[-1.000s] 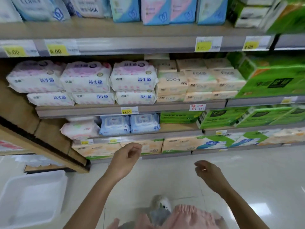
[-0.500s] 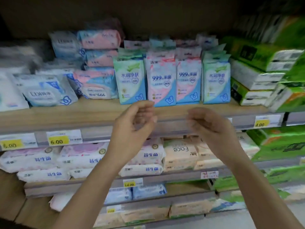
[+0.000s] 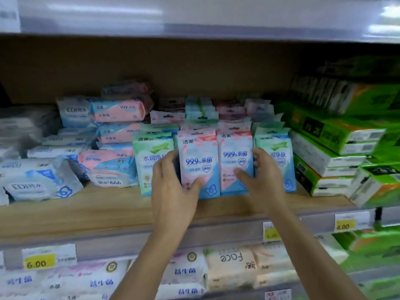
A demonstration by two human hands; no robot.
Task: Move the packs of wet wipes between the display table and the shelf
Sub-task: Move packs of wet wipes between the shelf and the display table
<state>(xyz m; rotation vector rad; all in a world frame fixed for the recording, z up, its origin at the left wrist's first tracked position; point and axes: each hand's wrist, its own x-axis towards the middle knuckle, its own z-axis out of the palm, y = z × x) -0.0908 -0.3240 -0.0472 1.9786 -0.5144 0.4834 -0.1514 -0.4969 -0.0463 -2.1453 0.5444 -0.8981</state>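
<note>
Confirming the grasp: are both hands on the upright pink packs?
Yes, the left hand grips the left pink pack and the right hand the right pink pack, thumbs on their fronts.

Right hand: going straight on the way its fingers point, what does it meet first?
The right hand touches the right pink pack, thumb on its front, fingers at its edge beside the green pack. Straight on, it would probably press into the packs standing behind; depth is unclear.

Green tissue packs (image 3: 329, 131), price tags (image 3: 39, 263)
</note>
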